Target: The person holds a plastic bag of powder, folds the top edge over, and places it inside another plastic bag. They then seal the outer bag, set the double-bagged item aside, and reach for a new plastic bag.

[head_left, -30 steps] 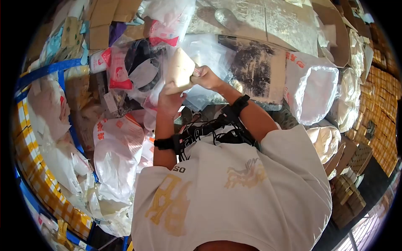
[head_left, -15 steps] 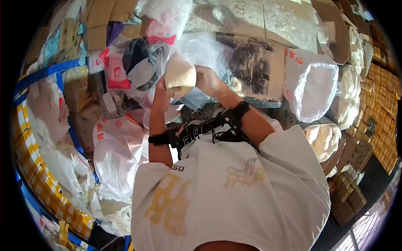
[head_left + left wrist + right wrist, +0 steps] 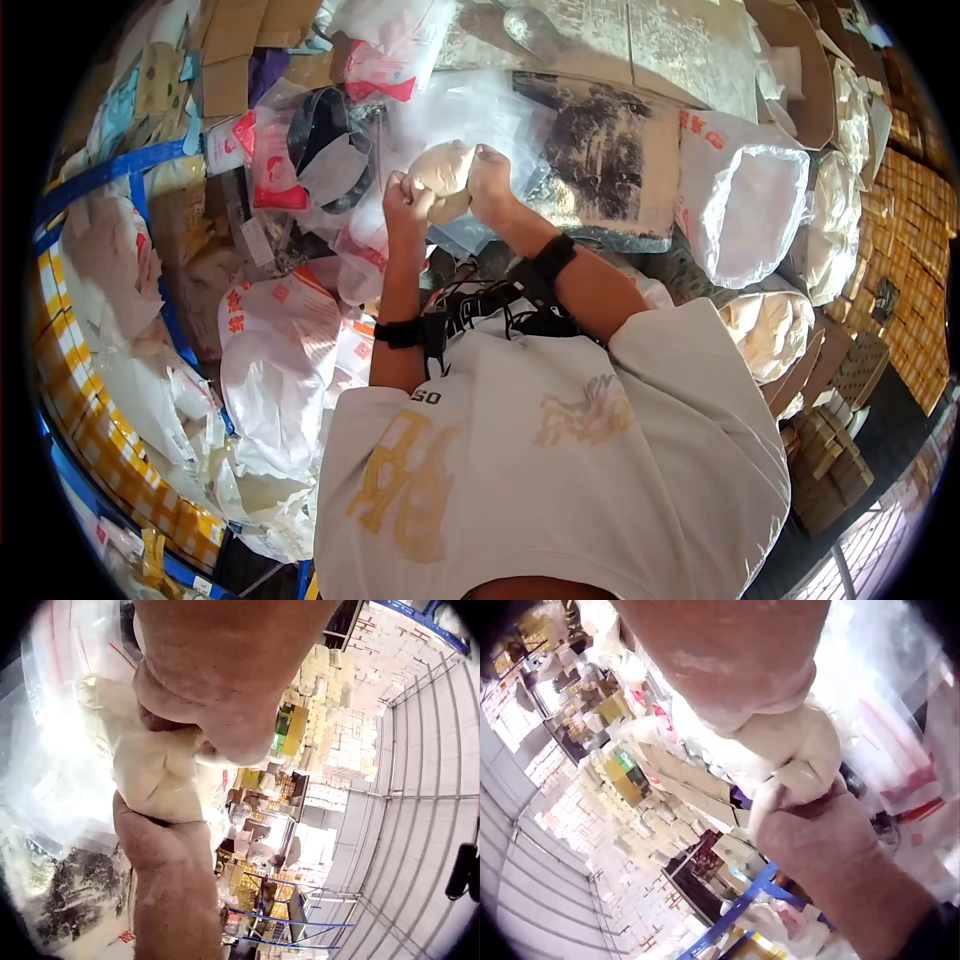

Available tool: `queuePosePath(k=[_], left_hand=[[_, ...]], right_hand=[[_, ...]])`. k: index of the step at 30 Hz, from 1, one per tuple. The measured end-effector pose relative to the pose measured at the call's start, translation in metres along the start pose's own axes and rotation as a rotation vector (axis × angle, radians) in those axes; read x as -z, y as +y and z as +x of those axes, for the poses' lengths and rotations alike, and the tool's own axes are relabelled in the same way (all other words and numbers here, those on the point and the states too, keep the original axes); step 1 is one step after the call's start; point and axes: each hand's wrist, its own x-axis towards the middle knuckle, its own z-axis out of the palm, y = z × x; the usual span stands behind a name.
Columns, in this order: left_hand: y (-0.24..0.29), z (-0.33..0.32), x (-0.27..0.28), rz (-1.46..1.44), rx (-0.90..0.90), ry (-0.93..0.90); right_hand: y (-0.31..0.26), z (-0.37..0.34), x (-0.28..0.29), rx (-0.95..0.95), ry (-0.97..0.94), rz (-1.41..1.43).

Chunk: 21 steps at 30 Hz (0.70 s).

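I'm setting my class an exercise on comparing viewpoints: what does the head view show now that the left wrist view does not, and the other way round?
Only the head view: the scoop and the printed white T-shirt.

Only the left wrist view: the green-and-yellow carton and the high stack of white cartons with red markings.

Both: the left hand and right hand gripping the cream-coloured filled bag, with clear plastic bags and a black-stained surface nearby.

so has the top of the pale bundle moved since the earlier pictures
Yes: in the head view, the pale bundle has its top lower, farther from the scoop.
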Motion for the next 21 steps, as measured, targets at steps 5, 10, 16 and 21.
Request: queuePosePath(k=[5,10,16,21], left_hand=[[-0.007,-0.004,0.005,0.243,0.003,-0.066],[-0.006,0.008,0.004,0.663,-0.176,0.158],[-0.014,0.019,-0.007,0.736,-0.260,0.360],[-0.026,0.021,0.001,0.279,-0.146,0.073]], right_hand=[[-0.006,0.006,0.016,-0.100,-0.142,0.077],[-0.026,-0.010,0.006,-0.183,-0.246,-0.124],[-0.020,-0.015,-0.002,-0.037,-0.263,-0.298],[0.004,0.020,0.015,0.156,-0.032,-0.675]])
